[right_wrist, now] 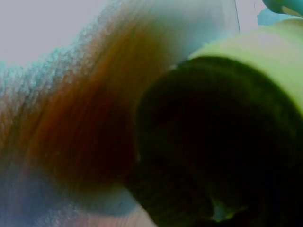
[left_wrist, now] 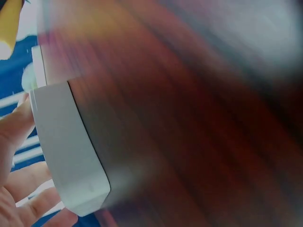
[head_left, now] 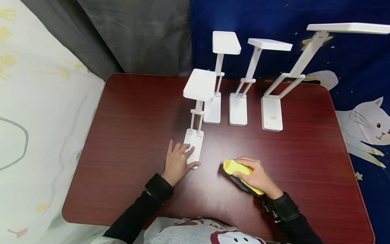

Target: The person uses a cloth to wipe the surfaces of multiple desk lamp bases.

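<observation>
In the head view, my left hand [head_left: 177, 165] rests on the base of the nearest white desk lamp [head_left: 199, 84]. Its fingers are spread over the top, with the thumb at the near end. The side of that lamp's base [left_wrist: 71, 146] fills the left part of the left wrist view, fingers along its edge. My right hand [head_left: 256, 174] grips a folded yellow and dark grey cloth [head_left: 233, 167] above the table, right of the lamp. Yellow and dark cloth [right_wrist: 222, 127] covers much of the blurred right wrist view.
Three more white desk lamps stand behind: one at the back left [head_left: 226, 43], one in the middle [head_left: 238, 110], one at the right [head_left: 272, 115]. All stand on the reddish-brown table [head_left: 131, 125]. A grey curtain [head_left: 146, 37] and a blue patterned one [head_left: 365, 67] hang behind.
</observation>
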A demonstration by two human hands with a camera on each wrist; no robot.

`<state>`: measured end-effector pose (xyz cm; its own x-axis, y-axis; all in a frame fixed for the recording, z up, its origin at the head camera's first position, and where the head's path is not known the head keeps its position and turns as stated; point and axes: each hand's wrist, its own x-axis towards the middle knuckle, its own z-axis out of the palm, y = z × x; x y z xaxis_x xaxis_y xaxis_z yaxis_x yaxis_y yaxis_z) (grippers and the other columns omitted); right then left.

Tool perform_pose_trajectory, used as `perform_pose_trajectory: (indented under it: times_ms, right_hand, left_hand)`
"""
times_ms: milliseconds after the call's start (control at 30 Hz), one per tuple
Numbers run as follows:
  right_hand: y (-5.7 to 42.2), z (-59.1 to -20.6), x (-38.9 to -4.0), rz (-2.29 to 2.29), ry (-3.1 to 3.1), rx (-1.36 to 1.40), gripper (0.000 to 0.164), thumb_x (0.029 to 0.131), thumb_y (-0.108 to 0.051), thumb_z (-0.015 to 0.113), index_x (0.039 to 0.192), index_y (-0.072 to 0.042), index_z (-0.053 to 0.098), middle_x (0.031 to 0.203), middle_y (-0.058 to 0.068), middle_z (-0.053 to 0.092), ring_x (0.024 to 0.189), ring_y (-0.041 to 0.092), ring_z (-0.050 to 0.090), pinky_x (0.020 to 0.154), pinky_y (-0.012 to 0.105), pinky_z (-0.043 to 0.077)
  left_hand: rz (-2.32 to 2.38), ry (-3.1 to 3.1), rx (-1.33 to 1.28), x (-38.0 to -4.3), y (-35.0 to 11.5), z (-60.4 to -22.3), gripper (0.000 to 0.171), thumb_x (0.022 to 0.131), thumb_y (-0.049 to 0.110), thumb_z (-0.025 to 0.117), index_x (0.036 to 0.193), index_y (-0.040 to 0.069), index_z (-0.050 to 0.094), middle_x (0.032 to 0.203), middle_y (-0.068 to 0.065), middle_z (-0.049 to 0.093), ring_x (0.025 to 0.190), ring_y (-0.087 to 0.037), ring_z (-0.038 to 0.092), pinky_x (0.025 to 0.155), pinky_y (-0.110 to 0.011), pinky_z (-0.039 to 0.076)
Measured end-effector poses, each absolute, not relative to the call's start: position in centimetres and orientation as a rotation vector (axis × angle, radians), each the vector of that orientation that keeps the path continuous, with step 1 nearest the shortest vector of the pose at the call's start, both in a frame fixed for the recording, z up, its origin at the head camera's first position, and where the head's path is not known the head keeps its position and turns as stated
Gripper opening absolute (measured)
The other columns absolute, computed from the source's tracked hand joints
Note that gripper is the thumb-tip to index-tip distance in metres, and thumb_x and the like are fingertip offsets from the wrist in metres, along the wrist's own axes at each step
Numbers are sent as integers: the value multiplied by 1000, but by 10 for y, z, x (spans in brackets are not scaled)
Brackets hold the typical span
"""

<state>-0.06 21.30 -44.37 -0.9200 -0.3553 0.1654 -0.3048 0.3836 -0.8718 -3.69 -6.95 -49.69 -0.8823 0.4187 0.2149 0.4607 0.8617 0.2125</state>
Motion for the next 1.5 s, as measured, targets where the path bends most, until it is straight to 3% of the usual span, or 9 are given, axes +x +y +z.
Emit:
perform_pose_trajectory:
  times_ms: [433, 700, 833, 933, 1000, 1100, 1367, 1500]
  right_hand:
    - [210, -443, -1, -1650, 2635, -689, 33, 59, 11, 77, 91, 10, 67, 85, 18, 67, 73, 9, 56, 60, 15, 43]
    - [218, -465, -9, -1577, 2682, -708, 36, 63, 0, 81, 97, 5, 70, 89, 15, 69, 79, 10, 58, 63, 19, 44]
    - [215, -461, -34, -1307, 2830, -816, 37, 67, -16, 82, 101, -3, 72, 93, 7, 71, 83, 11, 57, 68, 31, 49]
    - [204, -451, -58, -1025, 2918, -1026, 35, 72, -25, 77, 102, -9, 72, 92, 1, 69, 84, 13, 55, 64, 38, 51]
    - [195, -448, -72, -855, 2937, -1180, 34, 75, -28, 75, 104, -10, 71, 94, 0, 69, 85, 15, 54, 56, 36, 51]
    - [183, -450, -90, -673, 2924, -1323, 34, 77, -25, 73, 107, -9, 70, 99, 1, 68, 89, 18, 53, 54, 36, 51]
    - [176, -472, -95, -627, 2918, -1233, 35, 80, -24, 69, 111, -8, 68, 105, 3, 67, 92, 19, 52, 49, 36, 49]
    - [174, -473, -91, -707, 2903, -1212, 36, 81, -29, 69, 110, -9, 69, 104, 2, 68, 92, 18, 53, 55, 38, 52]
  left_hand:
    - [-266, -2912, -697, -38, -12, -495, 63, 75, 65, 61, 117, 18, 70, 111, 1, 64, 103, -20, 51, 107, -57, 26]
    - [-438, -2986, -908, -49, -26, -485, 59, 86, 55, 57, 129, 15, 61, 120, -2, 61, 112, -22, 49, 107, -57, 25]
    - [-664, -3018, -1000, -72, -51, -478, 79, 77, 53, 68, 139, 8, 49, 135, -7, 52, 126, -22, 41, 112, -52, 19]
    - [-734, -3070, -1061, -86, -62, -480, 111, 67, 60, 73, 148, 1, 27, 152, -14, 30, 139, -22, 23, 114, -47, 14]
    - [-765, -3134, -1093, -92, -63, -485, 128, 62, 67, 72, 152, 0, 10, 158, -14, 13, 143, -19, 8, 115, -46, 11]
    - [-778, -3214, -1131, -100, -59, -491, 140, 57, 73, 70, 152, 3, -7, 159, -12, -2, 142, -15, -5, 115, -46, 5]
    - [-516, -3303, -1229, -104, -49, -491, 139, 55, 74, 70, 153, 3, 0, 159, -10, 2, 143, -17, -3, 115, -50, 0]
    - [-445, -3284, -1212, -104, -51, -488, 139, 54, 76, 69, 153, 3, 5, 159, -10, 7, 143, -18, 1, 114, -51, 0]
